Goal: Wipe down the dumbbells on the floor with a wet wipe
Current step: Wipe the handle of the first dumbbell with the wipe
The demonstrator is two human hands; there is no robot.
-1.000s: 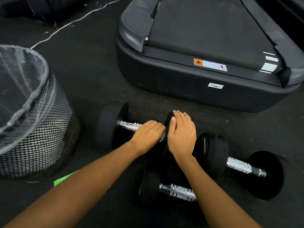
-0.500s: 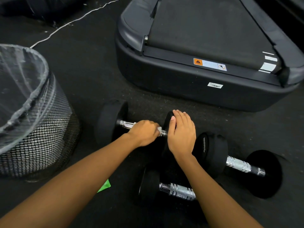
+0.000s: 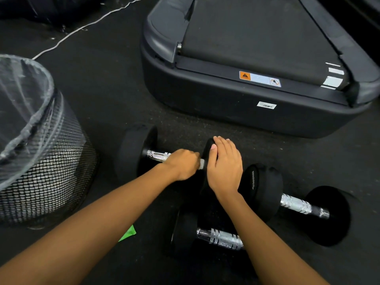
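One large dark grey treadmill (image 3: pixel 257 64) with a black belt fills the upper right, lying flat on the black rubber floor (image 3: pixel 107 95); it carries one orange-and-white warning label (image 3: pixel 260 78) and one small white barcode sticker (image 3: pixel 266 105) on its near end. At the left stands one round black wire-mesh waste bin (image 3: pixel 41 161) lined with a clear plastic bag. One thin white cable (image 3: pixel 82 27) runs across the floor behind the bin.

Three black rubber-headed dumbbells with knurled chrome handles lie on the floor in front of the treadmill. The far dumbbell (image 3: pixel 135 151) lies nearest the bin, the right-hand dumbbell (image 3: pixel 296 204) lies near it toward the right, and the near dumbbell (image 3: pixel 218 237) lies closest to the camera, partly hidden by the right forearm.

Two bare hands work on the far dumbbell. The right hand (image 3: pixel 225 165) lies flat, fingers together, pressed over that dumbbell's right head. The left hand (image 3: pixel 183 163) is curled in a fist round the chrome handle, gripping a small white wet wipe (image 3: pixel 202 163), of which only a scrap shows between the two hands, against the bar.

One small bright green scrap (image 3: pixel 128 233) lies on the floor beside the left forearm; what it is cannot be told.
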